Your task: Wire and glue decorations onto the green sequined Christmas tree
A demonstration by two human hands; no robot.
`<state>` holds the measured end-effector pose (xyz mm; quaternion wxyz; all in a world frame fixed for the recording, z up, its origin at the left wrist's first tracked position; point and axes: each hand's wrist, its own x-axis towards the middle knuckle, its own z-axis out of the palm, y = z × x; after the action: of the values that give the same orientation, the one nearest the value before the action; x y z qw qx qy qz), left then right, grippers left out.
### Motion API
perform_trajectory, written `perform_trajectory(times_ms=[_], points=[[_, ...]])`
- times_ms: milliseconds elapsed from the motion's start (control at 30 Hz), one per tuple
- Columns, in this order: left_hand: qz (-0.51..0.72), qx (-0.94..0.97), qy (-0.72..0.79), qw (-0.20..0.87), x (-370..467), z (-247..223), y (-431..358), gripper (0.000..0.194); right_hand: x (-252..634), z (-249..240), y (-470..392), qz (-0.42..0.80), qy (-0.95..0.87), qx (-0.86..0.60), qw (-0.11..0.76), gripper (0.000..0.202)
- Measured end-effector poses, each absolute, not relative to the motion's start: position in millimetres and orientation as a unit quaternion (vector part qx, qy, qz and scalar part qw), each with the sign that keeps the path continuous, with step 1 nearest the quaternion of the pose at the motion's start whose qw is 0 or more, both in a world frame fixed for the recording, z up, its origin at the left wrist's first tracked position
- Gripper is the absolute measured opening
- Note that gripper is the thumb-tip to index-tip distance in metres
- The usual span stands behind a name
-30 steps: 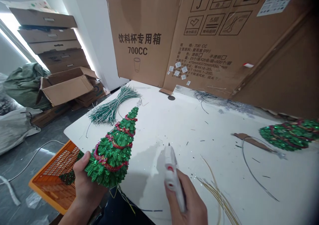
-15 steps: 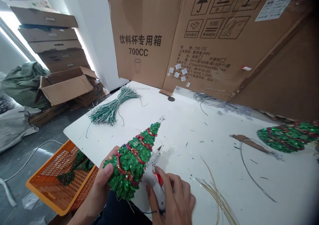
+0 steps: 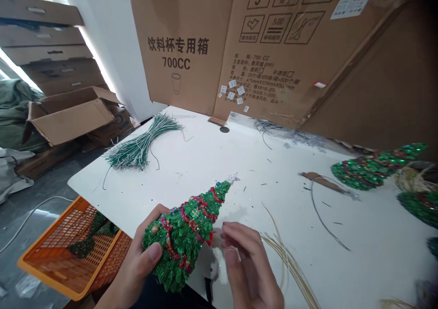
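My left hand (image 3: 145,254) grips a small glittery green Christmas tree (image 3: 185,233) by its wide lower part, thumb on the front. The tree leans up to the right, with red garlands, small ornaments and a clear star (image 3: 233,178) at its tip. My right hand (image 3: 251,265) is to the right of the tree, its fingers loosely bent and apart, with nothing visible held. Close by its thumb lies a white glue gun (image 3: 220,264) with a red trigger, its front hidden behind the tree.
Behind the white table (image 3: 205,154) stands a large cardboard box (image 3: 185,21). A bundle of green wire ties (image 3: 145,142) lies far left, tan strands (image 3: 290,265) at right. More decorated trees (image 3: 372,170) lie far right. An orange basket (image 3: 56,288) sits below the left edge.
My right hand has come off the glue gun and lifted slightly to the right. The tree in my left hand has tilted further right, and the view has shifted to the right.
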<state>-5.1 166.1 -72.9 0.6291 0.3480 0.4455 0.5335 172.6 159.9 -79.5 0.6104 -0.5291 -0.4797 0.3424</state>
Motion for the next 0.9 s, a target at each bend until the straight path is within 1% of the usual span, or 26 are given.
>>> perform_trajectory(times_ms=[333, 500, 900], points=[[0.516, 0.377, 0.483, 0.598, -3.0, -74.6, 161.3, 0.070, 163.2, -73.4, 156.7, 0.321, -0.505, -0.526, 0.604, 0.022], [0.516, 0.373, 0.489, 0.596, -3.8, -76.0, 159.0, 0.074, 161.0, -74.8, 155.4, 0.330, -0.503, -0.531, 0.597, 0.024], [0.537, 0.387, 0.521, 0.539, -6.7, -78.0, 156.6, 0.077, 158.7, -76.1, 154.2, 0.333, -0.497, -0.530, 0.601, 0.024]])
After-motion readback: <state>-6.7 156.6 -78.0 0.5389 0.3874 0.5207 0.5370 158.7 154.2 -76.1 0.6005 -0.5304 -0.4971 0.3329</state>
